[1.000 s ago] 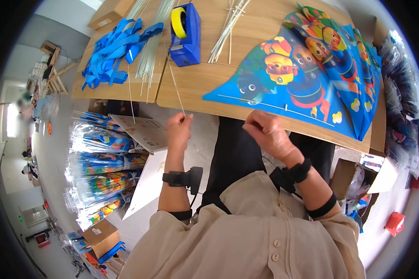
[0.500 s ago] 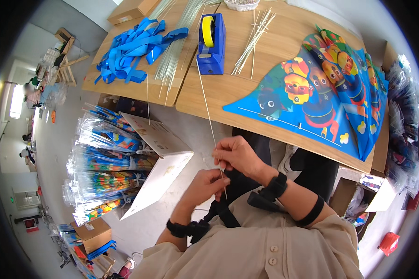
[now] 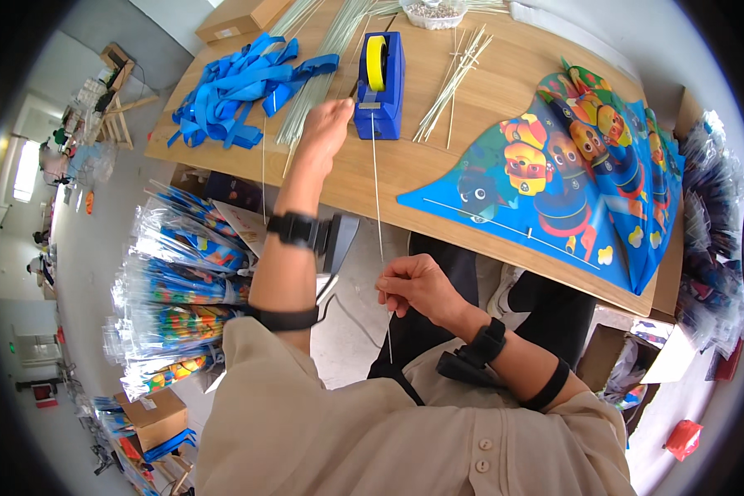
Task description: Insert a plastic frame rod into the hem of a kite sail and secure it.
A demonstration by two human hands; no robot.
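Observation:
My right hand (image 3: 422, 285) pinches a long thin pale rod (image 3: 378, 198) between thumb and fingers. The rod runs upright from below that hand to the front of a blue tape dispenser (image 3: 393, 107), which carries a yellow-cored roll (image 3: 376, 62). Reaching over the table, my left hand (image 3: 326, 131) is beside the dispenser's left side; its fingers are bunched and partly hidden, so what they hold cannot be made out. To the right lies a blue printed kite sheet (image 3: 504, 198) with cartoon figures and a thin white rod on it.
Blue ribbon strips (image 3: 231, 91) are heaped at the table's left, beside a bundle of pale rods (image 3: 331, 58). More loose rods (image 3: 453, 87) lie right of the dispenser. A white tub (image 3: 434, 15) is at the back. Bagged kites (image 3: 186, 289) stand left below the table edge.
My left hand has let go of the rod and moved up and forward to the dispenser. My right hand still pinches the rod in nearly the same place.

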